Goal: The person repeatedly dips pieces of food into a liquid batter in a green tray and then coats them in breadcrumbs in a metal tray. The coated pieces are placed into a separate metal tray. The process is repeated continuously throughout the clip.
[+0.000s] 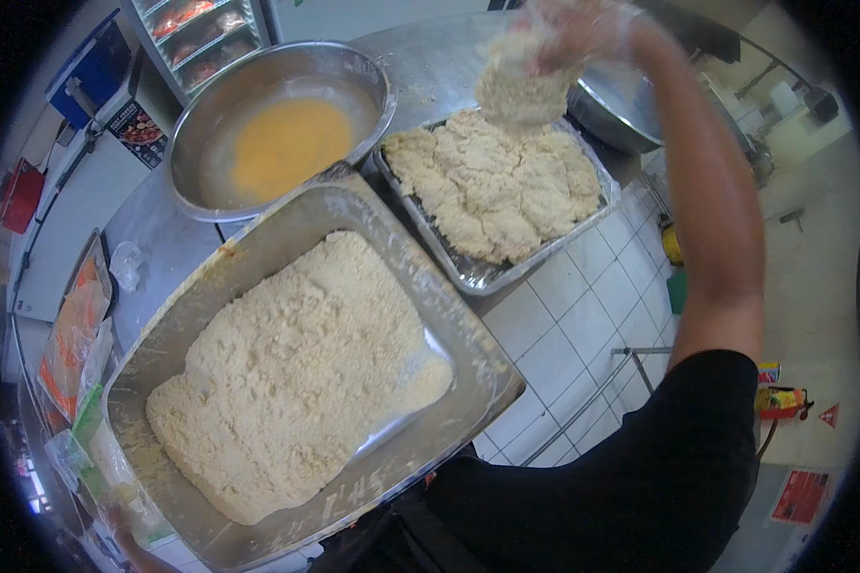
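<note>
My right hand [573,36], in a clear plastic glove and blurred, grips a crumb-coated flat piece of food [519,89] above the far edge of a plastic-wrapped tray [480,279]. Spread over that tray are several similar coated pieces [494,186], lying edge to edge. In front of me stands a deep metal pan [430,301] with a large heap of pale breadcrumbs [301,372]. At the lower left, my left hand [122,508] is beside the pan's outer wall, near a clear plastic bag; its fingers are too unclear to read.
A round steel bowl [186,172] of yellow egg-like liquid [294,147] sits beyond the pan. Another metal bowl [609,107] is behind my right forearm. Left of the pan lie a tray with bagged orange food [79,308] and a crumpled plastic piece [125,265]. A metal rail [580,408] runs below the table's right side.
</note>
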A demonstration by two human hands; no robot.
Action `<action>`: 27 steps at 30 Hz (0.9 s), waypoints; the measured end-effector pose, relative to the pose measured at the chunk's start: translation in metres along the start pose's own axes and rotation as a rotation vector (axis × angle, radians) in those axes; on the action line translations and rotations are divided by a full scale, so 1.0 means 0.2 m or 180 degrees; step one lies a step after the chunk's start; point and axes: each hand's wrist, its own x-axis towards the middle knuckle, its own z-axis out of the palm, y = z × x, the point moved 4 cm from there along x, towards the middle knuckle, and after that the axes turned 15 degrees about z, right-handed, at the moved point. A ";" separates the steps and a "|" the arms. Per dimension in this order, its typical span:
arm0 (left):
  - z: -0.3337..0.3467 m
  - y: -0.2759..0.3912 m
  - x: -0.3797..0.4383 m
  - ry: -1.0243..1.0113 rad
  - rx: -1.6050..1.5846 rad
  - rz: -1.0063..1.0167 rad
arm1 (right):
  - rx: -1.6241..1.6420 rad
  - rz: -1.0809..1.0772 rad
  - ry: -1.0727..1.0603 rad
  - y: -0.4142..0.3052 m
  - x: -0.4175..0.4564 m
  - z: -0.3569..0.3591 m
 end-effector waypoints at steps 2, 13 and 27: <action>0.00 0.08 -0.03 0.0024 -0.0116 -0.0077 | -0.0598 0.0221 -0.0068 0.07 0.08 0.12; -0.06 0.27 -0.16 -0.0009 -0.0241 -0.0332 | 0.0282 0.0693 -0.0956 0.31 0.19 0.71; -0.19 -0.02 -0.16 -0.0017 -0.0251 0.0333 | 0.3539 0.0548 0.0303 0.15 0.00 0.49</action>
